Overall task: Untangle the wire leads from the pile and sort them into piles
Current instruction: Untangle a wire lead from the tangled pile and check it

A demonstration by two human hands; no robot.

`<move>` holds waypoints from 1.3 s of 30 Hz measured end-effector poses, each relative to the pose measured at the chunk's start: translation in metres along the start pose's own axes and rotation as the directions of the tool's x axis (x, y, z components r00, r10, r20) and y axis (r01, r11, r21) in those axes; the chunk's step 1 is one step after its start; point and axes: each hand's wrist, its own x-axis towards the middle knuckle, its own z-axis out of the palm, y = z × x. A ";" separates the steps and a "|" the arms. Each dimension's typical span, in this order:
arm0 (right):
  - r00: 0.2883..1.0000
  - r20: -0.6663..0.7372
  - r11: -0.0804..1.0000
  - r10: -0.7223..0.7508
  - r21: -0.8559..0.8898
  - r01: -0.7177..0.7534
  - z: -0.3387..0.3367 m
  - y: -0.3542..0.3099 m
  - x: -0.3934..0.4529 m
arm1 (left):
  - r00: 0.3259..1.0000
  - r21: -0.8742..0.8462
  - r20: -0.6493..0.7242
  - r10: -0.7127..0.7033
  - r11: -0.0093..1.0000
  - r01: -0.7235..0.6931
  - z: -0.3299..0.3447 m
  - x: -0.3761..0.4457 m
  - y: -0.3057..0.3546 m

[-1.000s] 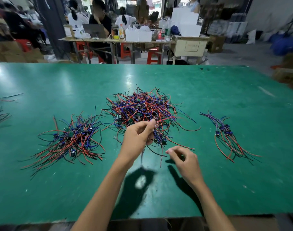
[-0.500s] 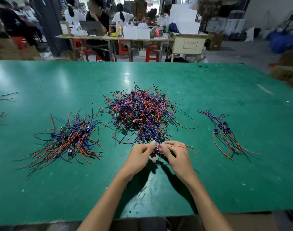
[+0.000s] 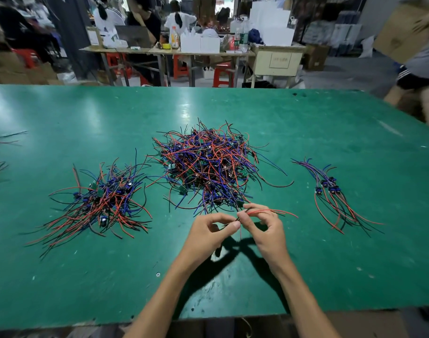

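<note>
- Green table [image 3: 62,276] carries three wire groups; notes run left to right.
- Left pile [image 3: 98,203]: loose fan of red, black and blue leads with small boards mixed in. Looks like a sorted heap, though untidy.
- Main pile [image 3: 208,167]: the dense tangle at centre, still large. By the look of it, most of the sorting is yet to do.
- Left hand [image 3: 208,232]: fingers curled, thumb and forefinger pinching a thin dark lead just in front of the main pile. What lies deeper in the palm is hidden.
- Right hand [image 3: 267,230]: thumb and forefinger pinching the same lead [image 3: 269,211] close to the left hand's pinch; red wires trail off to the right, clear of the table. Fingertips of both hands are almost touching.
- Step in hand, as I judge it: freeing this one lead and straightening it.
- To do it well: keep both pinches near the board end, draw the hands apart slowly, and watch that the trailing red ends do not snag strands at the near edge of the main pile.
- Right pile [image 3: 330,193]: a few leads laid roughly parallel, connectors together. Matching that alignment would keep it neat, if this lead belongs there.
</note>
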 end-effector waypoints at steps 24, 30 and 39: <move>0.998 -0.021 0.981 -0.063 -0.184 0.058 0.000 -0.003 -0.008 | 0.995 0.000 -0.086 0.056 0.998 -0.056 0.014 -0.007 -0.021; 0.999 0.028 0.994 0.037 0.104 -0.040 -0.004 0.000 -0.006 | 0.990 0.109 -0.096 0.104 0.990 -0.093 0.013 -0.007 -0.021; 0.993 0.066 0.971 0.094 0.212 -0.106 -0.004 0.006 -0.005 | 0.993 0.106 -0.100 0.056 0.993 -0.045 0.013 -0.006 -0.022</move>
